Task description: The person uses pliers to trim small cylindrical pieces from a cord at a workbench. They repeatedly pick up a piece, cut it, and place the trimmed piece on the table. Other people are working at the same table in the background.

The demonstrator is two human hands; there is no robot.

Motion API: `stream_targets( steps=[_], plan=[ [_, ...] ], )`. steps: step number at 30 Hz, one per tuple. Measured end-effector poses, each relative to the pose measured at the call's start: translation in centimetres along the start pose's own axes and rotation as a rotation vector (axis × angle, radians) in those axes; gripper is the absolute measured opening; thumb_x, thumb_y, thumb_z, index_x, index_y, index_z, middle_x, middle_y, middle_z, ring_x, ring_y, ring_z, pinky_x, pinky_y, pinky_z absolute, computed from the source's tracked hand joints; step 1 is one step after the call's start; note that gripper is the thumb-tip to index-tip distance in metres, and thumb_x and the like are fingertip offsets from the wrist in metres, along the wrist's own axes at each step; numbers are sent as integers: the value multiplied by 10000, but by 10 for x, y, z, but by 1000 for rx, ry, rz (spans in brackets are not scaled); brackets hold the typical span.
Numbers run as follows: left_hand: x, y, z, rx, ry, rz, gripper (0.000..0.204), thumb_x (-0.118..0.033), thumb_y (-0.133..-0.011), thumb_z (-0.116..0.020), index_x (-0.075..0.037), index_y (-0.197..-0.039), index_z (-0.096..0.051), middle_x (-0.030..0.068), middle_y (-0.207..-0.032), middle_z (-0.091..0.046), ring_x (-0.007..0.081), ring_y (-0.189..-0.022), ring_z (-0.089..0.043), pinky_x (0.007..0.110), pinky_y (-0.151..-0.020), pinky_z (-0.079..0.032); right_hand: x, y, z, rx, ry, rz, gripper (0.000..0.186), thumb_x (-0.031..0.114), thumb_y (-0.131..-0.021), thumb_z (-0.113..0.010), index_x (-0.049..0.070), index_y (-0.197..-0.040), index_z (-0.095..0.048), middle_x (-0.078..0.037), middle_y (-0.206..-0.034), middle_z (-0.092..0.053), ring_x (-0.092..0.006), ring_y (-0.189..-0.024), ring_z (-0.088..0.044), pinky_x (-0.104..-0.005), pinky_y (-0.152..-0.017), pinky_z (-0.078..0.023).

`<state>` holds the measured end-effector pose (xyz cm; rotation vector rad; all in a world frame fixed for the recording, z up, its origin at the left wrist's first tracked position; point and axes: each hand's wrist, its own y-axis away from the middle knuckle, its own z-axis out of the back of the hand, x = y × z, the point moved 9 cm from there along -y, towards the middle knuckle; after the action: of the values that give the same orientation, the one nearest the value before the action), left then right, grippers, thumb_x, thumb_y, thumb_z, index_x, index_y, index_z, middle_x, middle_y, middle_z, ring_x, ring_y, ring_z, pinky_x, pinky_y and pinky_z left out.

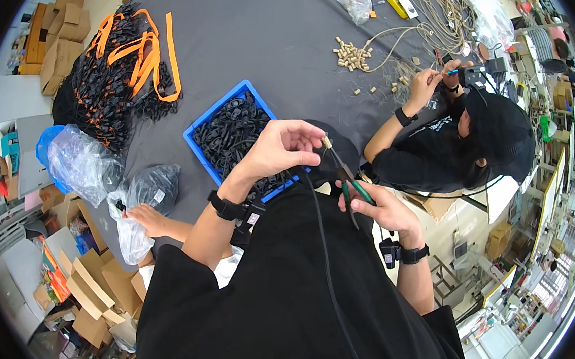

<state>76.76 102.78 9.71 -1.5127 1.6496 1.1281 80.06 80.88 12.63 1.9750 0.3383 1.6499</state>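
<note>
Pliers [345, 171] with green handles lie in the right hand [393, 213], whose grip is closed around them, the handles spread somewhat apart. Their dark tip points up and to the left, toward a small tan piece [327, 143] at the fingertips of the left hand [283, 147]. The left grip is partly curled, thumb and forefinger a little apart; whether it pinches the tan piece or only touches it, I cannot tell. Whether the tip of the pliers has closed on the piece is too small to tell. Both hands are raised in front of the person's black shirt [258, 292], with a black strap on each wrist.

Behind the left forearm, a blue bin [214, 108] full of black parts [227, 131] sits on the dark grey table [245, 28]. To its left is a heap of black straps [98, 90] with orange bands [149, 61] on top. Beyond the bin, to the right, lie a pile of tan pieces [352, 55] and a coil of cord [445, 16]. Near it, a co-worker in a black cap [504, 132] holds both hands together over the table. At lower left, another person's hand [147, 220] touches a whitish plastic bag [133, 240].
</note>
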Motion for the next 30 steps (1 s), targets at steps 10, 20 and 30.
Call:
stream_targets(
  steps=[10, 20, 30],
  plan=[
    [9, -13, -15, -190, 22, -9, 143, -60, -999, -811, 40, -1100, -807, 20, -902, -735, 65, -741, -587, 228, -669, -482, -8, -7, 1, 41, -132, -3, 478, 211, -1124, -630, -8, -1545, -570, -23, -1123, -726, -129, -1028, -643, -318, -953, -513],
    [12, -15, -18, -311, -42, 67, 148, -74, -992, -824, 41, -1086, -818, 23, -875, -756, 50, -721, -623, 218, -633, -499, -11, -8, 2, 15, -206, -3, 393, 134, -1128, -605, -9, -1494, -582, -23, -1062, -692, -138, -980, -646, -323, -926, -520],
    [16, -14, -18, -284, -15, 37, 126, -72, -984, -830, 28, -1061, -823, 25, -895, -765, 49, -732, -607, 224, -645, -491, -12, -9, -1, -13, -167, -9, 288, 106, -1124, -597, -4, -1390, -594, -58, -1053, -684, -173, -977, -657, -358, -938, -552]
  ],
)
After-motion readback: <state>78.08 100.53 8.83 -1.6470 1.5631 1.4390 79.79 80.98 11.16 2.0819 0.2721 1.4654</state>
